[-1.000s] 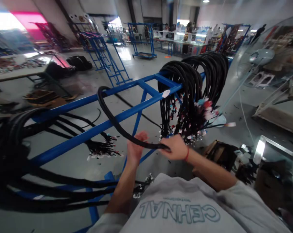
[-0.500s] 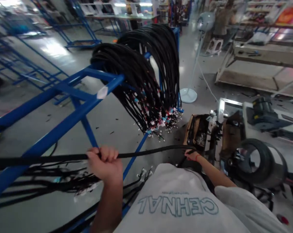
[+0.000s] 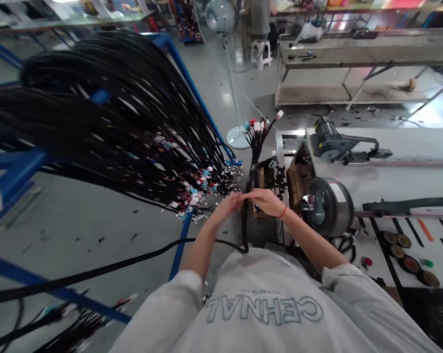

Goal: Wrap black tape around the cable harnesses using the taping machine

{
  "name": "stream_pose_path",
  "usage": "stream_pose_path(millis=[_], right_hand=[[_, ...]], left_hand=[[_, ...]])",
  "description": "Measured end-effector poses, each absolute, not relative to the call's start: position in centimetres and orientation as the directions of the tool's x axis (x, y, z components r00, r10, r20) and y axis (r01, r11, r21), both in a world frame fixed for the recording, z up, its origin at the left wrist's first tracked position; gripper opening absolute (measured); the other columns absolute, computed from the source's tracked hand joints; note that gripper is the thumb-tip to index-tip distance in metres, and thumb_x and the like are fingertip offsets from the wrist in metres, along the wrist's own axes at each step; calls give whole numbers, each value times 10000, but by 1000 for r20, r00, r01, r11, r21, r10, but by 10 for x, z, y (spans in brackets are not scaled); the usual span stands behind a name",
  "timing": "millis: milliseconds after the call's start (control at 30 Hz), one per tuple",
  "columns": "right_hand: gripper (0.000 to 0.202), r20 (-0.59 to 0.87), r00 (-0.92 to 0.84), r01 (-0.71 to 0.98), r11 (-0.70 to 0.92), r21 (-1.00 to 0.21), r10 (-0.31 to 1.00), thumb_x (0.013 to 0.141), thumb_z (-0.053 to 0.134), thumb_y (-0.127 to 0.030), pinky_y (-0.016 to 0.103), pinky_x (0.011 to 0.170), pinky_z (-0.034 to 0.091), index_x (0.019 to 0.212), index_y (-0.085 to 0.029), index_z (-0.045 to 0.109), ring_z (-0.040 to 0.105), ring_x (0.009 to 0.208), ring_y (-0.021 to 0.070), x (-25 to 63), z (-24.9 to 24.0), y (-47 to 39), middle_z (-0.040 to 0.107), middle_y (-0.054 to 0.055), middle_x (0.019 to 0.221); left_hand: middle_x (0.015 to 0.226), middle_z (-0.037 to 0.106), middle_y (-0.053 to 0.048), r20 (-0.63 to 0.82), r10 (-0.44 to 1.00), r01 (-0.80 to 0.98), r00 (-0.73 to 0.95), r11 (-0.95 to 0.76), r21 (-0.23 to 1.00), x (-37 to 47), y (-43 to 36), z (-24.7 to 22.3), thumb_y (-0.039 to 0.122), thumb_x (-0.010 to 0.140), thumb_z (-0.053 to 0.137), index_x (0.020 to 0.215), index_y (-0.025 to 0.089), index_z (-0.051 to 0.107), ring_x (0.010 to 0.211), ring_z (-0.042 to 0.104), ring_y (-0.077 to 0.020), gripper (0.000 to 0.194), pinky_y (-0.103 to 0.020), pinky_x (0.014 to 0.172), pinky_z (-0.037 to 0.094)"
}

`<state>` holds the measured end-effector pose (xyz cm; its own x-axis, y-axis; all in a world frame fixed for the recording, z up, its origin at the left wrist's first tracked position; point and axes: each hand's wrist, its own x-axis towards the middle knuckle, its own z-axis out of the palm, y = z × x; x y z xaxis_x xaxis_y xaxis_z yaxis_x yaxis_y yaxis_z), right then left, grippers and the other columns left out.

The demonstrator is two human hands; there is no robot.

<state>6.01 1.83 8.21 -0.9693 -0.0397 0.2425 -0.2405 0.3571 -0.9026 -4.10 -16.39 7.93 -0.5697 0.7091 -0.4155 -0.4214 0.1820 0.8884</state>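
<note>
A black cable harness [image 3: 244,225] stands upright before my body, its connector ends fanned out at the top. From its lower bend a long black cable [image 3: 133,260] runs off to the left. My left hand [image 3: 233,202] is at the harness from the left, its fingers close together around or against it. My right hand [image 3: 264,200], with a red string at the wrist, reaches over the harness from the right, and its fingertips meet the left hand. What the fingertips pinch is too small to make out.
Thick bundles of black harnesses [image 3: 107,108] hang over a blue rack [image 3: 184,73] at the left. A standing fan [image 3: 220,17] is ahead. On the right are a tape roll [image 3: 332,206], a clamp-like machine [image 3: 335,142] and a white worktable [image 3: 408,174].
The view has turned right. My left hand has let go of the long cable at the left and joined my right hand at the harness, whose connector end now stands up in front.
</note>
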Motion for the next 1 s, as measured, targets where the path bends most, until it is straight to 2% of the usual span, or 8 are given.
stream_pose_path(millis=[133, 233, 300, 433, 667, 833, 933, 1000], right_hand=[[234, 13, -969, -86, 289, -953, -245, 812, 503, -156, 280, 711, 494, 855, -177, 732, 615, 683, 149, 103, 93, 13, 696, 24, 756], [210, -32, -995, 21, -118, -993, 97, 809, 632, -372, 311, 716, 521, 877, -179, 678, 629, 709, 167, 132, 98, 34, 691, 29, 772], [377, -54, -906, -134, -407, -903, 419, 761, 678, -515, 338, 753, 538, 941, -186, 643, 647, 803, 194, 144, 107, 51, 690, 53, 862], [340, -215, -656, -417, -585, -696, 724, 788, 662, -501, 288, 650, 548, 929, -199, 596, 612, 701, 155, 145, 124, 66, 653, 32, 816], [277, -349, -789, -325, -826, -461, 505, 806, 680, -416, 161, 415, 353, 864, -193, 525, 321, 412, 45, 133, 81, 15, 465, -66, 584], [340, -411, -547, -580, -684, -443, 729, 876, 556, -452, 163, 381, 313, 682, -208, 423, 201, 388, 50, 151, 33, 39, 310, -88, 532], [276, -415, -218, -602, -457, -655, 883, 912, 482, -425, 188, 424, 388, 728, -218, 486, 315, 418, 76, 155, 14, 72, 421, -52, 585], [273, -301, -75, -396, -305, -866, 951, 946, 388, -419, 244, 511, 478, 833, -234, 554, 460, 497, 116, 152, 6, 85, 518, -19, 662]], left_hand=[[567, 496, 46, -201, 894, -457, -401, -5, 890, -23, -70, 112, 635, 852, 523, 889, 162, 581, 471, 432, -80, 478, -232, 535, 414], [490, 370, 85, -191, 954, -352, -230, 101, 931, 12, -58, 117, 665, 836, 528, 752, 175, 495, 401, 316, -56, 498, -209, 435, 315], [498, 387, 79, -235, 961, -284, -144, 188, 940, 32, -64, 112, 691, 825, 518, 740, 187, 463, 416, 333, -61, 514, -208, 432, 307], [516, 434, 55, -348, 936, -194, 56, 352, 916, 36, -82, 101, 708, 799, 531, 711, 194, 486, 444, 347, -77, 524, -220, 439, 310], [457, 478, 5, -632, 460, 138, 623, 731, 668, -51, -126, 104, 727, 790, 521, 663, 183, 621, 398, 378, -114, 567, -251, 389, 276], [471, 372, 72, -672, 422, 108, 609, 795, 597, -93, -141, 97, 672, 773, 599, 800, 164, 614, 387, 258, -67, 509, -211, 370, 190], [539, 392, 74, -637, 544, 25, 546, 749, 662, -84, -113, 80, 644, 780, 607, 914, 149, 606, 398, 231, -49, 512, -199, 365, 148], [569, 387, 78, -571, 646, -28, 506, 674, 738, -66, -81, 66, 641, 771, 609, 973, 145, 590, 393, 221, -44, 536, -201, 359, 136]])
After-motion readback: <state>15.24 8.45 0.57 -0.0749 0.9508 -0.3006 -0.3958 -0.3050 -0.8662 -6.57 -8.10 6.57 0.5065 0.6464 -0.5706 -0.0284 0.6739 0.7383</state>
